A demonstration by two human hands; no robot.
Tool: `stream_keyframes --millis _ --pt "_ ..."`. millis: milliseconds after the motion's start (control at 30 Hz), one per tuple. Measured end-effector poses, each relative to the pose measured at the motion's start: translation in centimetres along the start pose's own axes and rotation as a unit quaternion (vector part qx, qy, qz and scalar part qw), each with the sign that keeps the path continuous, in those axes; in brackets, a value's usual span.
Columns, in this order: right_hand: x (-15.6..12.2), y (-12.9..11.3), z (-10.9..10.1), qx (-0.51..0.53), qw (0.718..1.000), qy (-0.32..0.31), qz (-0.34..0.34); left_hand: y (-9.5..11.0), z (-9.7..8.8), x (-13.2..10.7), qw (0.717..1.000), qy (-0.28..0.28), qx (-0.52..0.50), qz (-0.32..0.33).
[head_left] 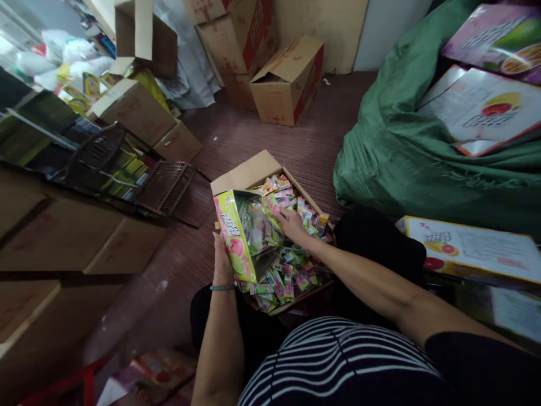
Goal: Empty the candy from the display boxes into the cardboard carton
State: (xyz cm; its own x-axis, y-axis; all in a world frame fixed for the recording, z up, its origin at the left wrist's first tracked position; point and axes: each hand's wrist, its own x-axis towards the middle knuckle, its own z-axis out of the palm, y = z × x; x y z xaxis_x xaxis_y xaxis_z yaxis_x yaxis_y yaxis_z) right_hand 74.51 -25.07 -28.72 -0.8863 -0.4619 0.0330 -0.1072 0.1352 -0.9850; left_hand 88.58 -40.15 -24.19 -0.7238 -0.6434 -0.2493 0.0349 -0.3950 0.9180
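My left hand (222, 256) is wrapped round the outer side of a green and pink printed display box (233, 237), tilted over a carton. Inside the printed box are many small packets behind glossy clear plastic (257, 228). At the box's inner edge, my right hand (291, 224) is closed, its fingertips pinched on what looks like a small pink packet (275, 209). Below both hands, an open cardboard carton (247, 172) rests at my lap, filled with loose small packets (287, 282) in pink, green and orange.
A green woven sack (380, 146) with printed boxes stands to the right. Another printed box (477, 248) lies below it. Brown cartons (287, 84) stand ahead, with more stacked at left (59, 231). A small wicker chair (164, 186) stands on the dark floor.
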Motion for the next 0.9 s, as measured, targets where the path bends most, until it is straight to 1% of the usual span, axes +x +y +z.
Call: stream_keyframes --millis 67,133,200,267,300,367,433,500,567,633,667,733,800,833,867,900 --pt "-0.1 -0.1 0.4 -0.001 1.0 0.001 0.013 1.1 0.1 -0.8 0.995 0.006 0.09 0.049" --pt "-0.1 0.0 0.8 0.0 0.999 0.001 0.037 2.1 0.5 -1.9 0.978 0.004 0.197 0.074" --pt "0.1 0.3 1.2 0.004 0.998 0.0 0.06 3.1 1.3 -3.2 0.948 0.033 0.306 0.083" --pt "0.2 0.6 1.3 0.024 0.997 -0.011 0.066 3.9 2.3 -4.2 0.905 0.067 0.407 0.106" --pt "0.3 0.7 1.3 0.04 0.997 -0.017 0.066 4.4 2.7 -4.6 0.882 0.076 0.449 0.123" --pt "0.3 0.8 1.0 0.077 0.995 -0.026 0.054 5.6 3.5 -4.8 0.847 0.076 0.497 0.171" --pt "0.1 0.6 0.6 0.1 0.994 -0.026 0.029 7.2 4.2 -4.4 0.827 0.058 0.515 0.217" --pt "-0.3 0.5 0.0 0.089 0.996 -0.02 0.012 9.0 4.6 -3.7 0.808 0.03 0.535 0.246" --pt "-0.8 0.6 -0.5 0.041 0.999 -0.008 0.025 10.8 5.0 -2.9 0.793 0.008 0.549 0.265" --pt "-1.2 0.8 -0.8 -0.021 0.999 0.007 0.032 12.0 5.2 -2.2 0.788 -0.013 0.547 0.284" --pt "-1.5 0.9 -0.9 -0.052 0.998 0.016 0.017 12.4 5.2 -1.9 0.788 -0.023 0.542 0.292" --pt "-2.0 1.1 -0.8 -0.113 0.992 0.027 -0.057 12.8 5.1 -1.5 0.79 -0.024 0.534 0.299" --pt "-2.9 1.2 -0.4 -0.174 0.972 0.018 -0.153 12.5 4.6 -1.3 0.799 0.0 0.52 0.302" --pt "-3.4 1.2 -0.1 -0.206 0.959 0.006 -0.195 12.2 4.3 -1.2 0.81 0.012 0.505 0.299" --pt "-4.1 1.3 0.2 -0.238 0.944 -0.013 -0.228 11.8 3.8 -1.1 0.83 0.02 0.475 0.292" --pt "-4.8 1.5 0.6 -0.272 0.928 -0.038 -0.253 11.3 3.3 -1.0 0.857 0.023 0.432 0.28"
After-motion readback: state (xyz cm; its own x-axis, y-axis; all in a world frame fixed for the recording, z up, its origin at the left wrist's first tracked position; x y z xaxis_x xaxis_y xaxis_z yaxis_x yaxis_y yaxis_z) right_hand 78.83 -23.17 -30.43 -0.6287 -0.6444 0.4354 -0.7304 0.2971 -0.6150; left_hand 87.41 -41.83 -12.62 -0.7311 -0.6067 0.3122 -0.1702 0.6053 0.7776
